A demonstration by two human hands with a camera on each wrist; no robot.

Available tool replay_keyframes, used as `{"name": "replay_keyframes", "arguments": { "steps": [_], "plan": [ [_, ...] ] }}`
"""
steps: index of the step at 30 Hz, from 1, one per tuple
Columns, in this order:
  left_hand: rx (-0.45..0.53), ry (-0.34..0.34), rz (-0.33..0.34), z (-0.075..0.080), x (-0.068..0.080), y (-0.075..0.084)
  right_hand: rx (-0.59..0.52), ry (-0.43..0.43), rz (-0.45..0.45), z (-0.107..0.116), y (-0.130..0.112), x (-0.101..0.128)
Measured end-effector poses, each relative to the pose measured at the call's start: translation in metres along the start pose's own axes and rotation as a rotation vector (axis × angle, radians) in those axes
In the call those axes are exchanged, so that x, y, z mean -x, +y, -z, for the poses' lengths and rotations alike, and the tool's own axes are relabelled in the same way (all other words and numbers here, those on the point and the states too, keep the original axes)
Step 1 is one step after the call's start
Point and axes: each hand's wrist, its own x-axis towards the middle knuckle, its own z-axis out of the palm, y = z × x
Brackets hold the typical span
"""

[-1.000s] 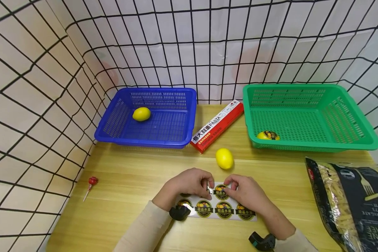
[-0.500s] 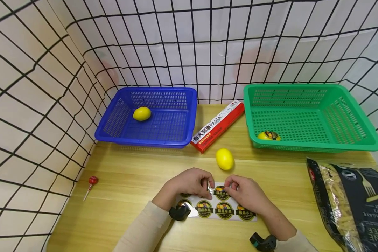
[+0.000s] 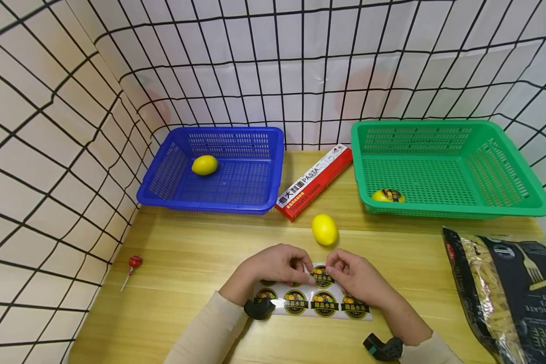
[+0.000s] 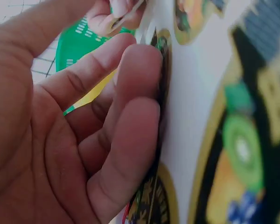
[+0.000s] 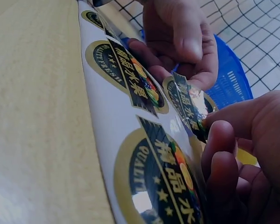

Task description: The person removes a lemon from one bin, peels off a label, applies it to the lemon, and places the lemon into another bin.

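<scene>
A white sheet (image 5: 107, 121) of round black-and-gold fruit stickers lies on the wooden table under both hands. My right hand (image 3: 357, 275) pinches the edge of one sticker (image 5: 186, 100) in the upper row between thumb and fingers. In the right wrist view that sticker tilts up from the sheet. My left hand (image 3: 277, 263) rests on the sheet just left of this sticker, its bent fingers (image 4: 135, 130) touching the surface and its thumb apart from them. A yellow lemon (image 3: 324, 230) sits on the table beyond the hands.
Another lemon (image 3: 205, 165) lies in a blue basket (image 3: 214, 206); a stickered lemon (image 3: 388, 195) lies in a green basket (image 3: 455, 210). Between them is a red-and-white pasta box (image 3: 315, 182). A lollipop (image 3: 134, 262) is at left, a pasta bag (image 3: 509, 288) at right. Black wire mesh (image 3: 302, 76) surrounds the table.
My right hand has shifted slightly away from me, and the pinched sticker has moved a little with it. My left hand has slid slightly right, its thumb closer to that sticker.
</scene>
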Motion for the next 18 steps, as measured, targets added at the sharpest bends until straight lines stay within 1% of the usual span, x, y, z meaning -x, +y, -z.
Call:
{"name": "replay_keyframes", "arguments": {
  "steps": [4,7,9,12,15,18],
  "plan": [
    [-0.012,0.011,-0.01,-0.0025,-0.0009,0.0022,-0.027,0.002,-0.005,-0.0004,0.0001,-0.001],
    [-0.014,0.036,-0.014,-0.003,-0.0017,0.0029,-0.065,0.003,-0.016,-0.0002,0.0003,-0.0019],
    [0.007,0.062,-0.024,-0.0019,-0.0016,0.0035,-0.098,0.012,-0.032,0.0007,0.0006,-0.0023],
    [0.066,0.104,-0.05,0.0003,-0.0016,0.0038,-0.125,0.033,-0.059,0.0024,0.0003,-0.0023],
    [0.109,0.133,-0.076,0.0016,-0.0022,0.0032,-0.123,0.047,-0.074,0.0041,-0.0008,-0.0014],
    [0.128,0.15,-0.089,0.0011,-0.0025,0.0029,-0.131,0.058,-0.071,0.0055,-0.0024,0.0]
  ]
}}
